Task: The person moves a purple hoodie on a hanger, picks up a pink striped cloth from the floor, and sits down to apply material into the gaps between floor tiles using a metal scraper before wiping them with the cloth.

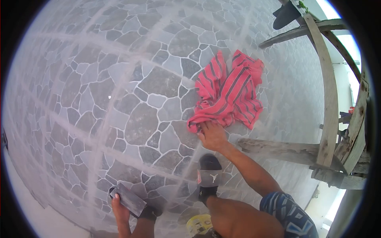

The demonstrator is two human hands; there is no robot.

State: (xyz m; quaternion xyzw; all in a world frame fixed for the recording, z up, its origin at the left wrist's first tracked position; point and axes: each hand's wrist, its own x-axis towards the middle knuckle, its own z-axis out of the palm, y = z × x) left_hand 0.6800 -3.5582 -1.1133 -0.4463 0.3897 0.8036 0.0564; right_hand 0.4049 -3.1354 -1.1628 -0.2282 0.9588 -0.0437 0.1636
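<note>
My right hand (213, 137) is at the near edge of a crumpled pink-red cloth (232, 93) with dark stripes, lying on the stone-patterned floor. Its fingertips are partly hidden in the folds, and they grip the cloth's edge. At the lower left, my left hand (119, 208) holds a flat grey rectangular piece (130, 199) by its side, thumb along the edge. The piece is above my left foot and hides most of it; its exact kind does not show. My right foot wears a black slide sandal (209, 174) with a grey strap, just below my right hand.
Grey stone-patterned flooring (151, 87) with pale dusty bands spreads across the view. A rough wooden frame (327, 91) stands along the right, with a low beam (278, 146) reaching toward my right forearm. A yellow round lid or container (199, 225) sits between my legs.
</note>
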